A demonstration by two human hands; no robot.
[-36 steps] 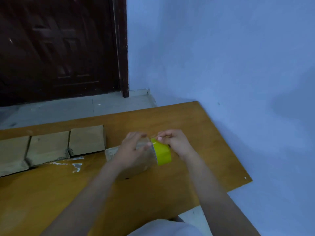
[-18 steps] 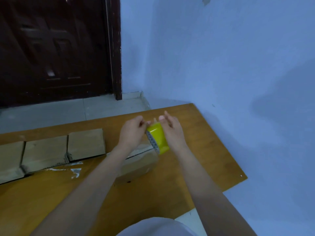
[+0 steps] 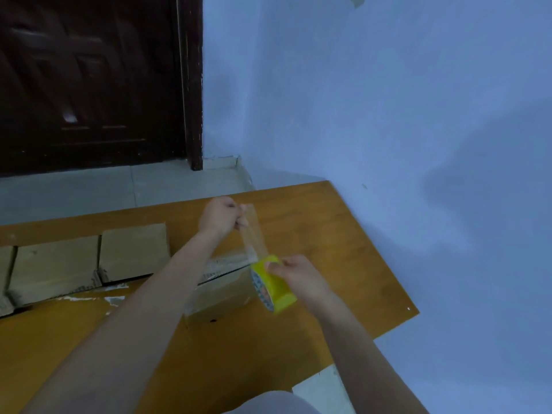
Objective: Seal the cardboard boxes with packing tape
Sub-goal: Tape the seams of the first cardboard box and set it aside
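A yellow roll of packing tape (image 3: 273, 286) is held in my right hand (image 3: 298, 277), fingers curled round it, just above the near right end of a cardboard box (image 3: 222, 291). A clear strip of tape (image 3: 254, 234) stretches from the roll up and away to my left hand (image 3: 221, 218), which pinches its free end above the table. The box lies on the wooden table (image 3: 328, 249) under my left forearm; some tape shines along its top seam.
A row of cardboard boxes (image 3: 89, 261) lies side by side at the table's left. Scraps of clear tape (image 3: 110, 298) lie on the table in front of them. A blue wall runs along the table's right edge; a dark door stands beyond.
My hands have drawn apart: the left moved up and away with the tape end, the right came down toward me with the roll, and a long clear strip now spans between them.
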